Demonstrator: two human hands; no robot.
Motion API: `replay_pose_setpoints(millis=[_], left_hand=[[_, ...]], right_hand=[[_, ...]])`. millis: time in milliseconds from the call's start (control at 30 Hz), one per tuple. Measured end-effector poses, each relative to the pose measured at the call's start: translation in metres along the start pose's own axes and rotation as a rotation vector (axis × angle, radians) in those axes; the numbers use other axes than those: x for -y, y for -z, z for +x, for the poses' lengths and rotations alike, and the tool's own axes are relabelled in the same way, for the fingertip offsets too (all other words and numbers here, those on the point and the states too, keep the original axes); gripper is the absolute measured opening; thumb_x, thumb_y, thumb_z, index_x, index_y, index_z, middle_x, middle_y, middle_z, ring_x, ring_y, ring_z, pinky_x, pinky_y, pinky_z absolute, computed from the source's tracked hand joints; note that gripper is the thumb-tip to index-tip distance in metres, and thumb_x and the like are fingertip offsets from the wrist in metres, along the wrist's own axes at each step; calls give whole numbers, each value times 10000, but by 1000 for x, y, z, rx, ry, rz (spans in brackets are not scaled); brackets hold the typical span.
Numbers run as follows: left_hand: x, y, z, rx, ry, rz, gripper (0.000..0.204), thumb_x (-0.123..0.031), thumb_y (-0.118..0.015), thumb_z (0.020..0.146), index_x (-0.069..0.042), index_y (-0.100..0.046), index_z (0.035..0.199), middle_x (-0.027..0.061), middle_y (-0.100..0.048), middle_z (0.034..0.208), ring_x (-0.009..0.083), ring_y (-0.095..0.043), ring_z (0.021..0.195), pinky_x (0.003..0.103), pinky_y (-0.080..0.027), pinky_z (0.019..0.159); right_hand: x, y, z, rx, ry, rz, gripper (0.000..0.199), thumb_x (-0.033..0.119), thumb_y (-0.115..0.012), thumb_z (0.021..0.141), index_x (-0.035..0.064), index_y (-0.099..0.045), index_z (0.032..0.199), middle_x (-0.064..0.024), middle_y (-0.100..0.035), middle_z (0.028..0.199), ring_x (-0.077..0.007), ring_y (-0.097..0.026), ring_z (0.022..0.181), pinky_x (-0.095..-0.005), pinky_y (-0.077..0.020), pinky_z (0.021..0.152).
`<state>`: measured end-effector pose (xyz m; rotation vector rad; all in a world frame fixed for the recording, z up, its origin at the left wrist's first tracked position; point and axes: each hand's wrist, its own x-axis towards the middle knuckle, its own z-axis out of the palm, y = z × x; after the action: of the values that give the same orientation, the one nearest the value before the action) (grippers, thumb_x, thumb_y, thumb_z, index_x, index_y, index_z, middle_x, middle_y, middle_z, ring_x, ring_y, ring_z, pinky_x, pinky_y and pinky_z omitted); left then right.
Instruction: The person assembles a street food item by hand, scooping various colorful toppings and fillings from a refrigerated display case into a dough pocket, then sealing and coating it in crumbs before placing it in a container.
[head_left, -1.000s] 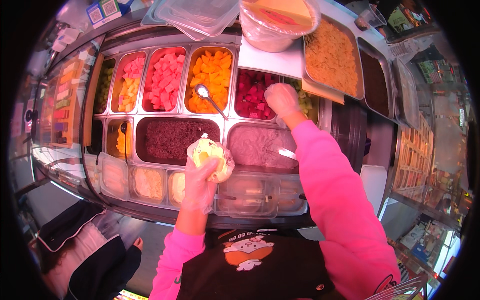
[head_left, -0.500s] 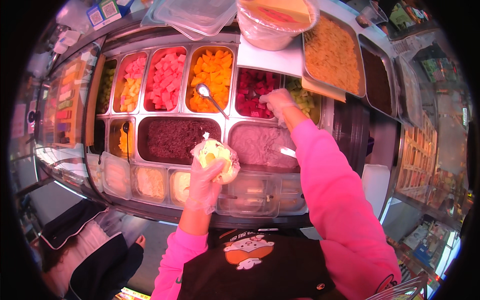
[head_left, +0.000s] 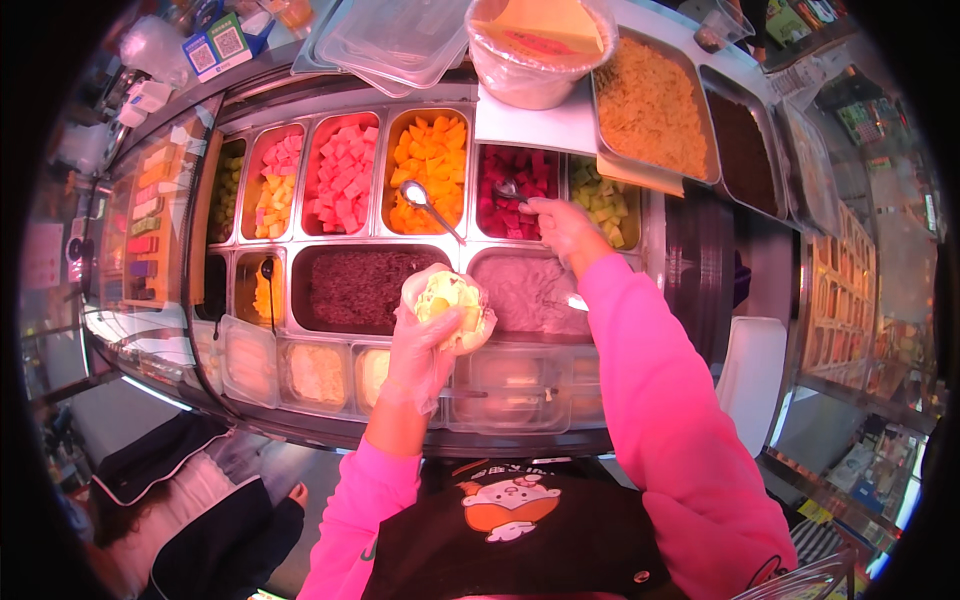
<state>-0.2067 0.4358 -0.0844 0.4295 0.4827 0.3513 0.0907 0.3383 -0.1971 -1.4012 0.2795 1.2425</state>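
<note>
Two grips: left fingers (head_left: 440, 326) around a filled cup (head_left: 483, 328), right fingers (head_left: 546, 209) together on a metal spoon (head_left: 507, 188)

Two gloved hands (head_left: 415, 345) (head_left: 570, 230), six pans (head_left: 384, 172) (counting the far row only), one plastic-wrapped tub (head_left: 535, 88)

Thin, wrinkled clear plastic covers the left grip (head_left: 416, 348) and right grip (head_left: 568, 228). The held spoon (head_left: 508, 188) is shiny metal, and so are the pans (head_left: 380, 178), smooth at their rims. The lids (head_left: 390, 42) look glossy, of clear plastic; crinkled, shiny film (head_left: 535, 84) wraps the tub. The sleeves (head_left: 670, 360) are matt, soft-looking cloth; the apron (head_left: 595, 525), flatter cloth with a smooth print (head_left: 510, 506).
</note>
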Motion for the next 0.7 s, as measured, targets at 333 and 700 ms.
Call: replay_pose_setpoints(millis=[333, 700], left_hand=[[-3, 17, 49, 85, 61, -163, 507, -3, -688, 947, -124, -471, 1389, 166, -588, 1292, 366, -613, 1218, 573, -559, 1034], [-7, 18, 59, 21, 58, -245, 432, -379, -569, 1075, -120, -525, 1417, 128, -601, 1401, 354, -581, 1318, 633, -481, 1107]], right_hand=[[28, -37, -116, -50, 230, -73, 233, 229, -696, 992, 16, -737, 1075, 112, -304, 566, -34, -239, 454, -269, -154, 428], [-65, -102, -200, -552, 1486, -1436, 372, 149, -726, 929, 5, -685, 1269, -49, -494, 571, -226, -547, 511, -373, -441, 466]])
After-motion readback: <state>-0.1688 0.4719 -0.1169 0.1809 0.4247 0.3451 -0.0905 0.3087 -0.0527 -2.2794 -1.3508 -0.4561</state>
